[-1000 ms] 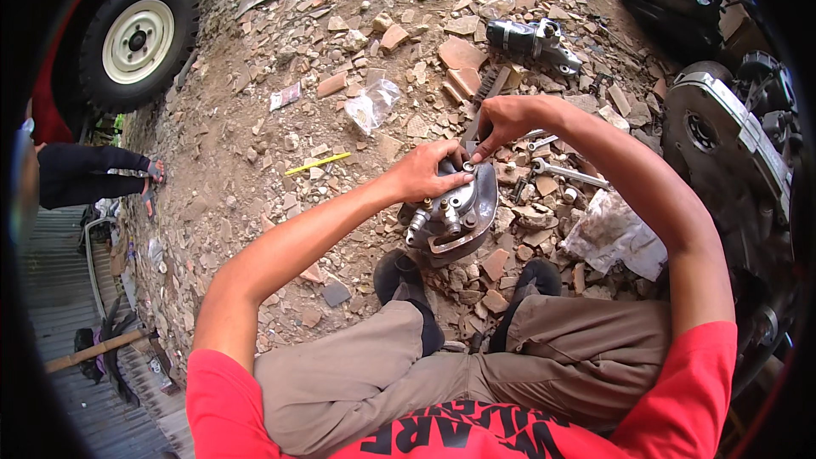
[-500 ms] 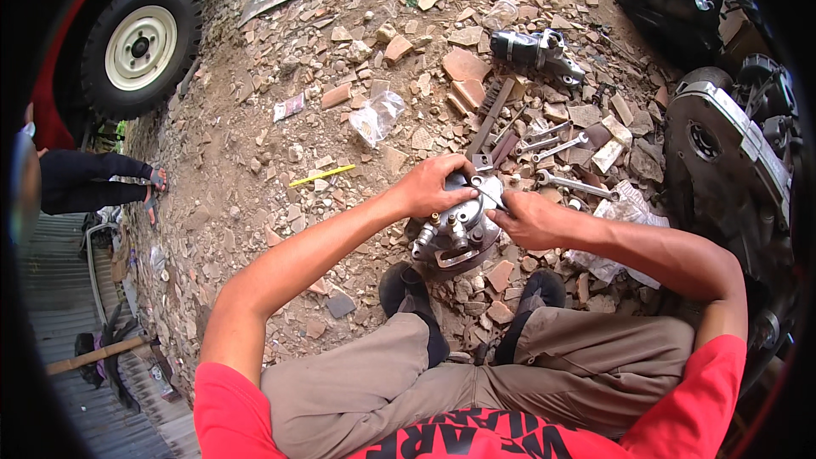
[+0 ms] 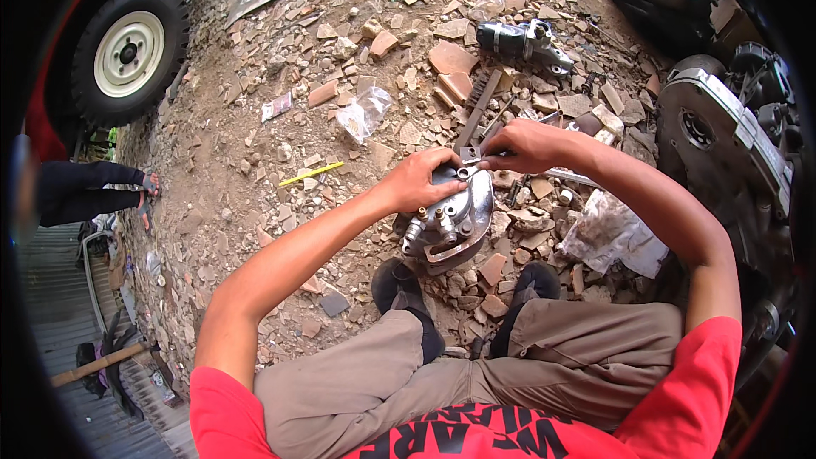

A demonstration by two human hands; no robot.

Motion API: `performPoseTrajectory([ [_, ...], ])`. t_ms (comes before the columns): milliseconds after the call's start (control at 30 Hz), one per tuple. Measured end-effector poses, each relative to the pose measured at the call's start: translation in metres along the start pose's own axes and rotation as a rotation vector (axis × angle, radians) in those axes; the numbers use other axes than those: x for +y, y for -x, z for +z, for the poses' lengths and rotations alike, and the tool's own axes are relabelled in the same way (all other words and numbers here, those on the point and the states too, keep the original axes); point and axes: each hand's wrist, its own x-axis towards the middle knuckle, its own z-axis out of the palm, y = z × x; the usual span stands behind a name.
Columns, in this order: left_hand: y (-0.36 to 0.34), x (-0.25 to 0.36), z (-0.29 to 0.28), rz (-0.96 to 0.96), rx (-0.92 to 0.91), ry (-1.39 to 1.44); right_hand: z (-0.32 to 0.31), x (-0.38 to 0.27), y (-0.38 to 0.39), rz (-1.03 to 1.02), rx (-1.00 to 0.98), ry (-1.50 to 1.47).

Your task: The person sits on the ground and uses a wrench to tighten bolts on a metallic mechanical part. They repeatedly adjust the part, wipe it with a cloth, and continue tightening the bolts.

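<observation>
A shiny metal engine part (image 3: 450,219) with stubby fittings lies on the rubble between my feet. My left hand (image 3: 422,180) rests on its top and holds it down. My right hand (image 3: 523,144) grips a slim metal wrench (image 3: 473,171) whose head sits on the top edge of the part, right beside my left fingers. The wrench shaft is mostly hidden inside my fist.
Broken bricks and stones cover the dirt. A dark motor unit (image 3: 520,39), metal bars (image 3: 476,110), plastic bags (image 3: 364,110) (image 3: 610,234) and a yellow stick (image 3: 311,174) lie about. A large engine (image 3: 727,144) stands at right, a red vehicle's wheel (image 3: 127,51) at far left, another person's foot (image 3: 149,180).
My right hand went down to the part's right side, then came back up to its top edge with the wrench. My left hand stayed on the part.
</observation>
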Motion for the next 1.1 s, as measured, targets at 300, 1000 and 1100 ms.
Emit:
performPoseTrajectory([
  [300,0.002,0.007,-0.004,-0.036,-0.014,-0.003,-0.027,0.001,-0.043,0.174,-0.266,-0.01],
  [1000,-0.001,-0.001,0.001,0.035,0.012,-0.024,-0.008,-0.024,0.007,-0.016,0.048,-0.059],
  [1100,0.001,-0.007,0.001,0.028,0.011,0.017,-0.013,-0.012,-0.006,-0.033,-0.088,-0.026],
])
